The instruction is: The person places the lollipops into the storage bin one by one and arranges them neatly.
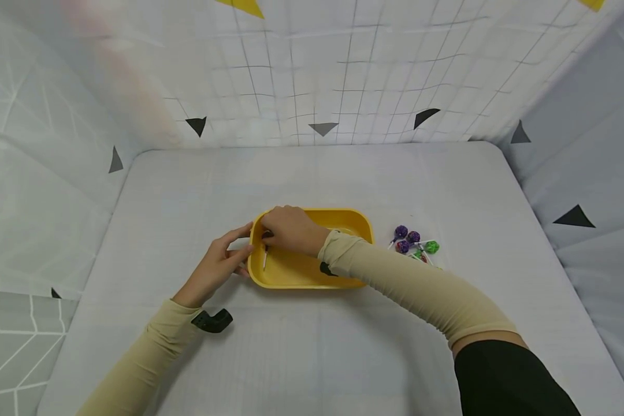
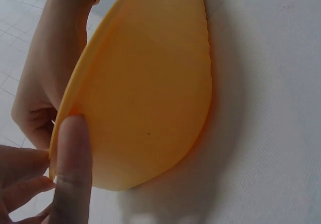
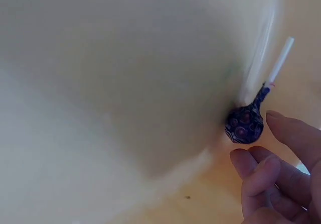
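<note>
A yellow tray (image 1: 301,277) stands on the white table. My left hand (image 1: 219,264) holds its left end at the rim, and in the left wrist view a finger (image 2: 74,153) lies against the outer wall. My right hand (image 1: 295,230) reaches into the tray's left end. There a lollipop (image 3: 244,124) in a dark purple wrapper lies by the wall, its white stick pointing away. The right thumb and fingers (image 3: 261,176) are bent close around the candy, with a small gap between them and it. The right hand partly covers the lollipop in the head view.
Right of the tray lies a loose group of lollipops, purple ones (image 1: 401,232) and green ones (image 1: 431,247), some partly hidden by the right sleeve (image 1: 411,277). White curtains (image 1: 312,75) with black triangles surround the table (image 1: 239,179).
</note>
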`<state>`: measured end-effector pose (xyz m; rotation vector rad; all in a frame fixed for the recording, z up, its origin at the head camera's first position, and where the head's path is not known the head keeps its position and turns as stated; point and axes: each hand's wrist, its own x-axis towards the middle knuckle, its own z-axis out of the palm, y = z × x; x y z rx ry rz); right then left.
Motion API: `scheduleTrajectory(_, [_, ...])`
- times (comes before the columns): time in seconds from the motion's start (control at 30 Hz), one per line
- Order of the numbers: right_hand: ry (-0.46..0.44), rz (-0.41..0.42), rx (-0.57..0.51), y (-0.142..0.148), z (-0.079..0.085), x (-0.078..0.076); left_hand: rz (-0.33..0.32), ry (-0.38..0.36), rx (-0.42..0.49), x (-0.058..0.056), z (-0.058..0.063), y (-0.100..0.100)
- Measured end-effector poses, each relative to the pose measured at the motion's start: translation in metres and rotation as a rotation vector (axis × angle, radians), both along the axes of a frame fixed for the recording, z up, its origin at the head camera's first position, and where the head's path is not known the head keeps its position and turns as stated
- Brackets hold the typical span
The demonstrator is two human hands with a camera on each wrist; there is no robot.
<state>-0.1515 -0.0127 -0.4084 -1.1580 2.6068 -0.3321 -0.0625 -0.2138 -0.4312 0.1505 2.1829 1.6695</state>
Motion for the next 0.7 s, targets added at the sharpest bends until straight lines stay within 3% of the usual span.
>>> scheduleTrajectory(0.33, [-0.012, -0.047, -0.026, 0.01, 0.013, -0.001, 0.0, 0.004, -0.003, 0.001, 0.001, 0.0])
scheduleTrajectory(0.7, [0.048, -0.104, -0.019, 0.04, 0.029, -0.003, 0.008, -0.019, -0.016, -0.002, -0.001, 0.0])
